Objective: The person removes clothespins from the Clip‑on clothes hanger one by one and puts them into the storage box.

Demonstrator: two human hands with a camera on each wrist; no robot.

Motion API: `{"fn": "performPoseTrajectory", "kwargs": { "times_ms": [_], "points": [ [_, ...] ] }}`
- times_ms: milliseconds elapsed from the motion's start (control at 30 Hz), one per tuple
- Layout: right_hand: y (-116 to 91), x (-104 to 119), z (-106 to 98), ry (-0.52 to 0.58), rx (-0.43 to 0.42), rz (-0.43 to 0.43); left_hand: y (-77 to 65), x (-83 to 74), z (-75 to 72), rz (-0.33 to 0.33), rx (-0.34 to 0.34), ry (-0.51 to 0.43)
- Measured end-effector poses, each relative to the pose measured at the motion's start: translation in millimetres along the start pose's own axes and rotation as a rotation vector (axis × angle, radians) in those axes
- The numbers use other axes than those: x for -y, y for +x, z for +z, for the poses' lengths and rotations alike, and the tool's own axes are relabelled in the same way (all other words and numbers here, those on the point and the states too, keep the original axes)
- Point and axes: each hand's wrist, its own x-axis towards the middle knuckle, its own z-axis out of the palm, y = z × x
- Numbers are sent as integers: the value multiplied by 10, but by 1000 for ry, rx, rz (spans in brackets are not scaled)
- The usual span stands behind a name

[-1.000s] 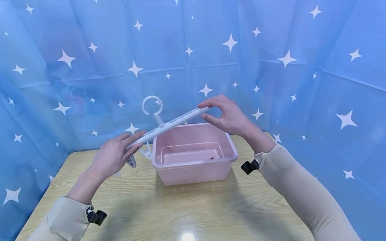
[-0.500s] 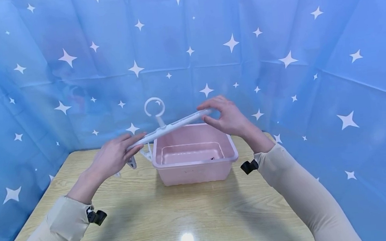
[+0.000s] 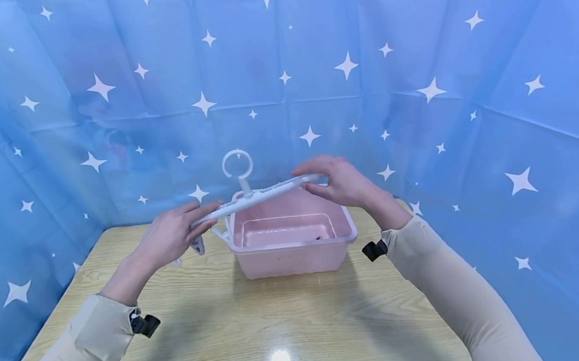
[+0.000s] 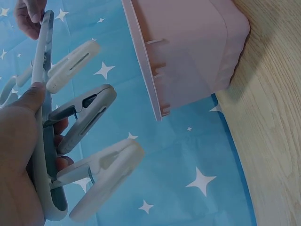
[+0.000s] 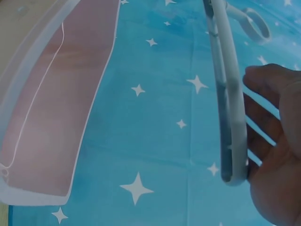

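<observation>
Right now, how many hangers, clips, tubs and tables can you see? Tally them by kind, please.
White hanger: 1
Clips on the hanger: 3
Pink tub: 1
Table: 1
Total: 6

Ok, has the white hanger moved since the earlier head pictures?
Yes. Against the pink tub in the head view, the white hanger has come down at its right end, and its ring has shifted down and slightly right.

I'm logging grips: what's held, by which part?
The left hand grips a white plastic clip hanger by its bar's left end; the right hand is at the other end, grip unclear.
</observation>
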Motion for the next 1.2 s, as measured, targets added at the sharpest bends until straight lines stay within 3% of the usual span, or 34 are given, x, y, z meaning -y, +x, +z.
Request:
{"fn": "performPoseTrajectory", "kwargs": {
  "times_ms": [433, 733, 1200],
  "points": [
    [-9, -40, 58, -22, 74, -60, -14, 7, -2, 49, -33, 51],
    [-20, -55, 103, -11, 105, -69, -6, 7, -19, 35, -3, 75],
    [-53, -64, 105, -70, 109, -158, -4, 11, -21, 13, 13, 68]
  ]
}}
